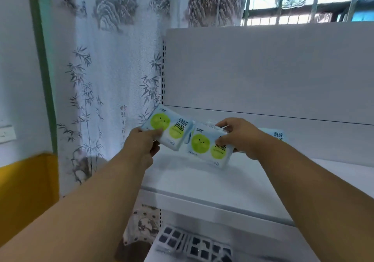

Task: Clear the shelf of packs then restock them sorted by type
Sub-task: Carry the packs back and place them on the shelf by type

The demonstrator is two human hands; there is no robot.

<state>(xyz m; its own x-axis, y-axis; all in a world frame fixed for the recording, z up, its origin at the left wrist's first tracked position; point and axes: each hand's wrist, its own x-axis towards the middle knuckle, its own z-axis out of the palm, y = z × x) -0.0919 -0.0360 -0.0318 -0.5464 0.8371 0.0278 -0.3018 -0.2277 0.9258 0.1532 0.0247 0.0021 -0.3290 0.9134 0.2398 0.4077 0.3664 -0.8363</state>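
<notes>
My left hand [142,143] grips a pale blue pack with green circles [168,127] by its lower left corner and holds it tilted above the white shelf [202,180]. My right hand [240,136] grips a matching pack [206,146] from its right side, thumb on the front. A further pack seems to lie behind it in the same hand. The two packs nearly touch at the shelf's left end. Another pale blue pack [276,135] lies on the shelf behind my right wrist, mostly hidden.
The white back panel [263,69] rises behind the shelf. A lower shelf holds dark-squared white packs [194,245]. A printed curtain [105,79] hangs to the left, with a yellow object [26,186] at the far left.
</notes>
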